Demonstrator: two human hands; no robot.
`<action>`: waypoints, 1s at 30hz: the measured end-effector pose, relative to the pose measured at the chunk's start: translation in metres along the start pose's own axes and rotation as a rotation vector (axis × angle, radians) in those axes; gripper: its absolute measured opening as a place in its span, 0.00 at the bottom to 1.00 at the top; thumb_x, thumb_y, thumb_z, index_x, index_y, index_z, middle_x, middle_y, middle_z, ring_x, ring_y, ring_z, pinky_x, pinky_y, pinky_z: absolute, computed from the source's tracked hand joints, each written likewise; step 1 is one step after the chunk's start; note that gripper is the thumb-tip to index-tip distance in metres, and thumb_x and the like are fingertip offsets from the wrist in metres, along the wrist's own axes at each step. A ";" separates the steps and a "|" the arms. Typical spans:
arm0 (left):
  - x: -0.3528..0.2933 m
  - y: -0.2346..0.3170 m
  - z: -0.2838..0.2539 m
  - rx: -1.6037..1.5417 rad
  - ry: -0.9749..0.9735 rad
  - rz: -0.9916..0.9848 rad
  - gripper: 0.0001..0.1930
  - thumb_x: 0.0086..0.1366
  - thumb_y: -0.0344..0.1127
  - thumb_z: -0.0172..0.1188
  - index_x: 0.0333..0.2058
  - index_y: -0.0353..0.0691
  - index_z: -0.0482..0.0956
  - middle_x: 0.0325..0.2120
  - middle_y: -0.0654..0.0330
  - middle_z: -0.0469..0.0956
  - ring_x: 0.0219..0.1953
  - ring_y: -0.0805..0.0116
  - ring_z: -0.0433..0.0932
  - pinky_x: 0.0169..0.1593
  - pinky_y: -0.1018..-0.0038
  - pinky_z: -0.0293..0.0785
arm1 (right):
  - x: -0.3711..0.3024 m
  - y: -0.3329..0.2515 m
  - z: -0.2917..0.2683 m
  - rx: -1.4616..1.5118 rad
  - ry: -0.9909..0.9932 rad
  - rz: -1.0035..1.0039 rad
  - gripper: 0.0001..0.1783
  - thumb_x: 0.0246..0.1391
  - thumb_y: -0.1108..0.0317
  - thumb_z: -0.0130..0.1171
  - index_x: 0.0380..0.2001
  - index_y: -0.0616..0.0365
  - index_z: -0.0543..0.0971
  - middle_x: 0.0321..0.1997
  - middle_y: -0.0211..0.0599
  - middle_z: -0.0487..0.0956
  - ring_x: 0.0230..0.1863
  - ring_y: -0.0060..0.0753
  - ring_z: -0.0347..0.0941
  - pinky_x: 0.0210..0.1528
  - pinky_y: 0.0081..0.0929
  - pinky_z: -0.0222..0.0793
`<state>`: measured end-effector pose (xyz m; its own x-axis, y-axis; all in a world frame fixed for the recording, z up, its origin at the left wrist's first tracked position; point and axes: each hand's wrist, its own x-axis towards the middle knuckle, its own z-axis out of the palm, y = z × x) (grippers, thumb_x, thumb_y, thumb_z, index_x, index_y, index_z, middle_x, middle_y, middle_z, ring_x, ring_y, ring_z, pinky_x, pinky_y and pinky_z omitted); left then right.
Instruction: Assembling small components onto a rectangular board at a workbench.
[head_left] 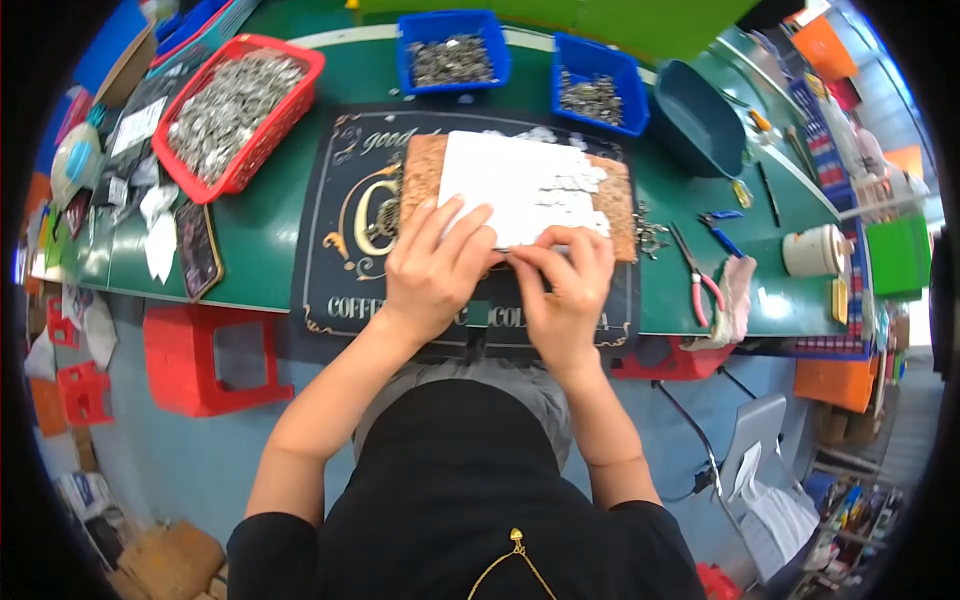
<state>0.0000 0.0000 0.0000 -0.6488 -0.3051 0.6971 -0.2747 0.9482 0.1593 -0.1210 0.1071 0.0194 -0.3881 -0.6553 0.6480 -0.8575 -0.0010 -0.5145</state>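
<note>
A white sheet or pad (pixel 490 185) lies on a cork board (pixel 425 165), with ragged white strips along its right side. My left hand (pixel 437 265) rests over the sheet's near left corner, fingers bent and its thumb side drawn in to the near edge. Close beside it, my right hand (pixel 570 285) is closed in a pinch at that same edge. Between the fingertips of both hands a tiny dark piece (pixel 503 250) shows, too small to name. Under the board is a black printed mat (pixel 335 215).
Small metal parts fill a red basket (pixel 262 185) at left and two blue baskets (pixel 453 85) (pixel 628 125) at the back. A dark green bin (pixel 700 120), pink-handled pliers (pixel 697 280), blue-handled pliers (pixel 720 230) and a white tub (pixel 815 250) stand right. A phone (pixel 198 250) lies left.
</note>
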 end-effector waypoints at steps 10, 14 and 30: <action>0.018 -0.023 -0.050 0.170 0.081 -0.184 0.05 0.60 0.34 0.61 0.35 0.46 0.77 0.51 0.63 0.74 0.60 0.53 0.58 0.64 0.53 0.45 | 0.004 0.026 -0.053 -0.001 0.139 0.148 0.10 0.45 0.77 0.63 0.34 0.56 0.83 0.36 0.35 0.78 0.44 0.39 0.69 0.47 0.31 0.63; 0.009 -0.128 -0.099 0.573 0.133 -0.334 0.09 0.67 0.40 0.53 0.40 0.44 0.78 0.51 0.62 0.75 0.59 0.55 0.60 0.62 0.58 0.50 | 0.000 0.092 -0.088 -0.163 0.132 0.365 0.08 0.51 0.73 0.60 0.36 0.59 0.82 0.36 0.38 0.79 0.42 0.38 0.71 0.47 0.31 0.63; 0.055 -0.024 -0.052 -0.272 -0.124 -0.350 0.07 0.55 0.27 0.64 0.35 0.39 0.83 0.33 0.59 0.79 0.40 0.60 0.74 0.45 0.70 0.68 | 0.047 0.126 -0.065 -0.401 -0.074 0.249 0.07 0.48 0.69 0.63 0.31 0.61 0.81 0.31 0.38 0.79 0.37 0.41 0.73 0.43 0.33 0.67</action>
<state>0.0078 -0.0350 0.0710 -0.6345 -0.6039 0.4824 -0.3070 0.7697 0.5598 -0.2692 0.1253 0.0220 -0.5854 -0.6509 0.4834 -0.8100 0.4447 -0.3822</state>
